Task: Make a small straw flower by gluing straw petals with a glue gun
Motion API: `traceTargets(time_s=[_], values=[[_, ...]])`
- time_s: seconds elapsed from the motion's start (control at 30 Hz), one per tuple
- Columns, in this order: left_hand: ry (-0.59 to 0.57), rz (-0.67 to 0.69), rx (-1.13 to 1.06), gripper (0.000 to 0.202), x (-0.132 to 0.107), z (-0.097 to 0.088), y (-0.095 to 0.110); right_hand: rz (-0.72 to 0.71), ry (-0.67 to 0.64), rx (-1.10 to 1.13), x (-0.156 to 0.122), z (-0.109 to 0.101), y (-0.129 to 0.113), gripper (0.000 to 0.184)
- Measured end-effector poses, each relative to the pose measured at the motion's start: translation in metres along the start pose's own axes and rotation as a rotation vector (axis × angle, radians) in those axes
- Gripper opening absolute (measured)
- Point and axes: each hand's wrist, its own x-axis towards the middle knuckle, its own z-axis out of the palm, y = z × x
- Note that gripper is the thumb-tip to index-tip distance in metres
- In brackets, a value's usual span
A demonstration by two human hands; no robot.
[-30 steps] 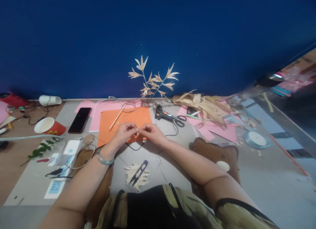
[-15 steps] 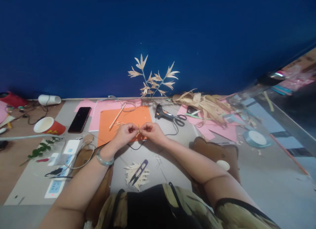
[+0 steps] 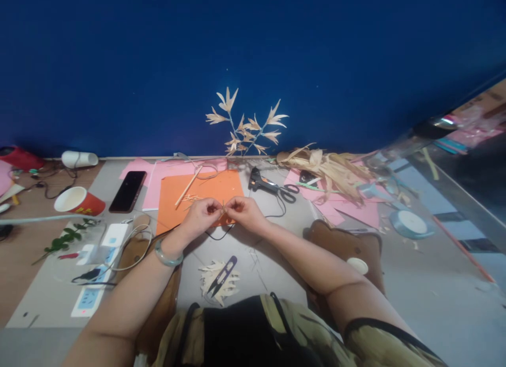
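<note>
My left hand (image 3: 203,214) and my right hand (image 3: 247,211) meet fingertip to fingertip over the front edge of an orange sheet (image 3: 221,182). Both are closed in a pinch on a small, thin, straw-coloured piece (image 3: 223,208), mostly hidden by the fingers; its exact kind does not show. Just beyond my left hand, thin pale strips (image 3: 192,198) and a pale stick (image 3: 188,186) lie on the orange sheet. Between my forearms, purple-handled thread snips (image 3: 222,276) rest on a pile of cut pale husk pieces (image 3: 231,289).
Beyond my hands stand branches with dried-husk flowers (image 3: 253,125). A black glue gun (image 3: 263,182), scissors (image 3: 290,192) and dried husks (image 3: 320,169) lie to the right, with a ribbon roll (image 3: 411,223) farther off. At left are a phone (image 3: 127,192), a paper cup (image 3: 85,202) and a power strip (image 3: 98,272).
Both hands stay pinched together in nearly the same place. Only a very slight shift of the fingers and of the whole view shows.
</note>
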Motion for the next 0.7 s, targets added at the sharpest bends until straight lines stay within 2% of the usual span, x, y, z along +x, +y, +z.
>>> traceTargets(time_s=[0.2, 0.33, 0.47, 0.7], values=[[0.037, -0.035, -0.006, 0.01, 0.0012, 0.0027, 0.0016, -0.079, 0.048, -0.09, -0.0005, 0.0014, 0.0008, 0.011], [0.041, -0.057, -0.014, 0.01, 0.0015, 0.0032, 0.0026, -0.016, 0.025, -0.002, -0.0003, 0.0013, -0.0004, 0.013], [0.028, -0.011, 0.01, 0.012, 0.0003, 0.0016, -0.0009, 0.023, -0.013, 0.042, 0.0004, -0.0002, -0.0023, 0.018], [0.015, 0.053, 0.08, 0.009, 0.0, 0.0002, -0.0048, -0.035, 0.01, -0.035, -0.001, 0.0003, 0.0014, 0.018]])
